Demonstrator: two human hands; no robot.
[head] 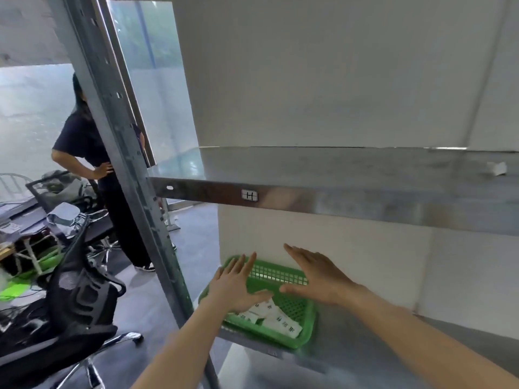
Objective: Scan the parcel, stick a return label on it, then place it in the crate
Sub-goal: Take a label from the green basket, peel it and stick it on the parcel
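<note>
While both our hands, left hand [238,287] and right hand [317,279], hover flat and empty over the green basket [304,322], no parcel shows. We judge its white labels [282,325] light, thin and floppy, best pinched at an edge.

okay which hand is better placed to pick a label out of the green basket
Left, probably. The left hand is spread directly over the white labels lying in the green basket, its thumb nearly on them. The right hand hovers open over the basket's bare back part, farther from the labels.
</note>
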